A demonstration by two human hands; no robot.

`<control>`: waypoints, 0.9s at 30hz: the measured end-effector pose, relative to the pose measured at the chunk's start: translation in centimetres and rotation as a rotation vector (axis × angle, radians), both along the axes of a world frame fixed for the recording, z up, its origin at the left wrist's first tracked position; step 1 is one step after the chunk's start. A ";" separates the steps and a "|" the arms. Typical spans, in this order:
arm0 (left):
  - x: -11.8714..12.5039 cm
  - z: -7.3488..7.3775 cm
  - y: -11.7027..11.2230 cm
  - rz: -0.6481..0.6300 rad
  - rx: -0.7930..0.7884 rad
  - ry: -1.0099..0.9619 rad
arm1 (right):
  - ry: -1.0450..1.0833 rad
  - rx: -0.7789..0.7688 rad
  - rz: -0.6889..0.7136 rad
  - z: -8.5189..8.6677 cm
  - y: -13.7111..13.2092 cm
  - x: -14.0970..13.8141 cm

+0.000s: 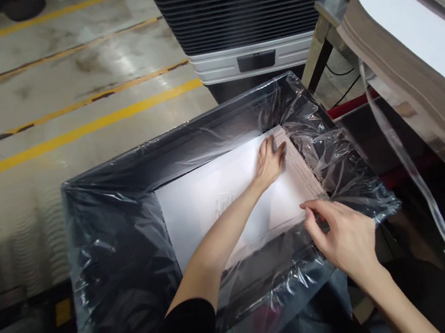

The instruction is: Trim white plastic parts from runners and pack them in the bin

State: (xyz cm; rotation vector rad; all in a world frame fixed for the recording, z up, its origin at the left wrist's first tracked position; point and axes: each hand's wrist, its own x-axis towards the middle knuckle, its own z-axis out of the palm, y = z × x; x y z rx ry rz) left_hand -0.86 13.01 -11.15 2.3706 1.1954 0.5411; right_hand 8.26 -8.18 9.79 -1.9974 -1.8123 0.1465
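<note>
A deep black bin (214, 119) lined with clear plastic film (121, 251) stands before me. Inside it lies a stack of white sheets (195, 205), with ragged, layered edges at its right end. Faint raised marks show near the middle of the top sheet. My left hand (268, 163) rests on the sheets near their far right corner, fingers apart and pressing flat. Over the near right corner of the stack is my right hand (342, 231), its thumb and forefinger drawn together in a pinch. Whatever is between those fingertips is too small to make out.
Behind the bin stands a black louvred unit with a grey base (258, 58). To the right, a table (324, 10) bears tall stacks of white sheets (418, 37). A strip of clear plastic (406, 158) hangs beside it. Yellow lines (112, 119) cross the floor on the left.
</note>
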 end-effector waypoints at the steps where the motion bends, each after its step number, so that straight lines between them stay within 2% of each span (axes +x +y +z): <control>1: -0.1 0.0 0.0 0.000 0.004 -0.003 | -0.002 0.001 -0.001 0.0 0.0 0.0; 22: -0.6 0.2 -0.1 -0.066 0.057 0.027 | -0.008 -0.002 -0.007 0.1 0.2 -0.1; 24: -0.6 0.4 -0.5 -0.123 0.073 0.019 | -0.006 0.002 -0.007 0.2 0.2 -0.1; 27: -0.8 0.8 -2.2 -0.319 0.095 0.000 | 0.023 0.047 0.015 0.1 -0.1 0.0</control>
